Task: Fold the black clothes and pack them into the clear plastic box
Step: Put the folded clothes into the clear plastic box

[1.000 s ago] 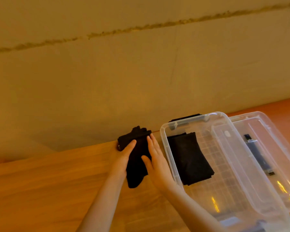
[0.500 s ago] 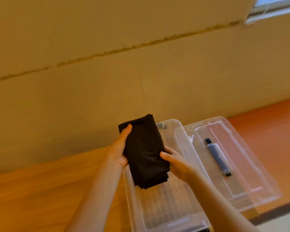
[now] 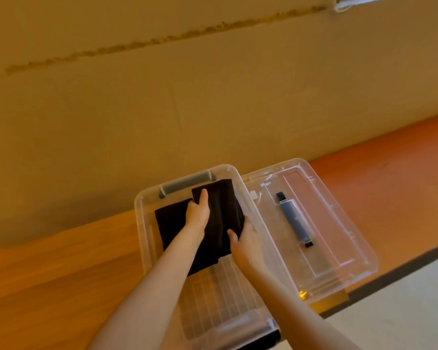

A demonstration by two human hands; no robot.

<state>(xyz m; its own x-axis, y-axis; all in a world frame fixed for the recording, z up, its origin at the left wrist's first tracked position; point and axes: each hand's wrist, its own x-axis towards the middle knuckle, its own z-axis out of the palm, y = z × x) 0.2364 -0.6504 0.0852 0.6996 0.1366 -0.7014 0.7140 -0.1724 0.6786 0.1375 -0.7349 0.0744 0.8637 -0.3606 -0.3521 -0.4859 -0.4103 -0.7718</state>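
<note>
Head view: both hands lower a folded black garment [image 3: 223, 218] into the clear plastic box [image 3: 147, 238] on the tabletop [image 3: 61, 274], the left hand [image 3: 197, 213] gripping its far-left edge with the thumb on top and the right hand [image 3: 243, 238] gripping its near-right edge, likely to keep the folds from slipping. It overlaps 1 folded black piece [image 3: 171, 223] already on the box floor. The garment looks matte, dark and neatly rectangular.

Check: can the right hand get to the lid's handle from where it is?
Probably yes. The lid lies open-side up beside the box, its handle uncovered, but the right hand now grips the folded cloth.
</note>
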